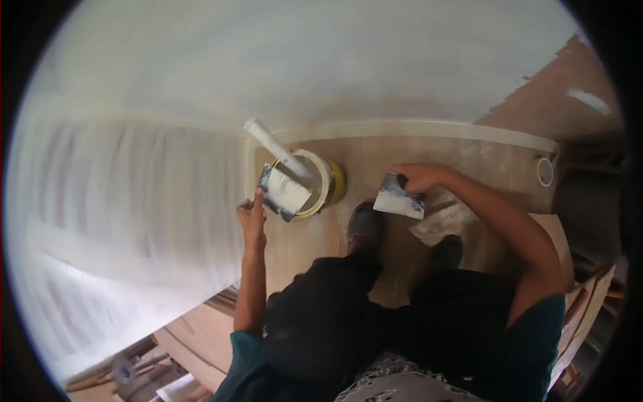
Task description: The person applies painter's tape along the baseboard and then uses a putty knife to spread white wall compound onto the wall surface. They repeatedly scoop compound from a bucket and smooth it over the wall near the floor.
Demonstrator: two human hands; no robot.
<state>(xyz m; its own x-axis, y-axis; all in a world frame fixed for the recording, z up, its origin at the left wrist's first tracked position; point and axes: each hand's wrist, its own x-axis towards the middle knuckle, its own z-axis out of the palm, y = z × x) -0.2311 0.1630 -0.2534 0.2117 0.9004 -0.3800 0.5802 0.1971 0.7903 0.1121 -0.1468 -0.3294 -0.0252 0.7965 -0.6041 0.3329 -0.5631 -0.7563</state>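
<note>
My left hand (252, 216) is closed on a putty knife (287, 192) whose wide blade is coated with white filler. That blade overlaps the near left rim of a yellow bucket (337, 182); whether it touches the rim I cannot tell. A white-smeared stick or handle (274, 146) leans out of the bucket toward the far left. Greyish-white material lies inside, partly hidden by the blade. To the right, my right hand (423, 176) grips a second putty knife (400, 199), its blade pointing down above the floor and streaked white and dark.
White-smeared walls (147, 201) stand at the left and ahead, with a bare brown patch (556, 94) at far right. Crumpled pale sheeting (442, 223) lies by my shoes (366, 224). A tape roll (544, 171) sits far right. Boards (194, 338) lean lower left.
</note>
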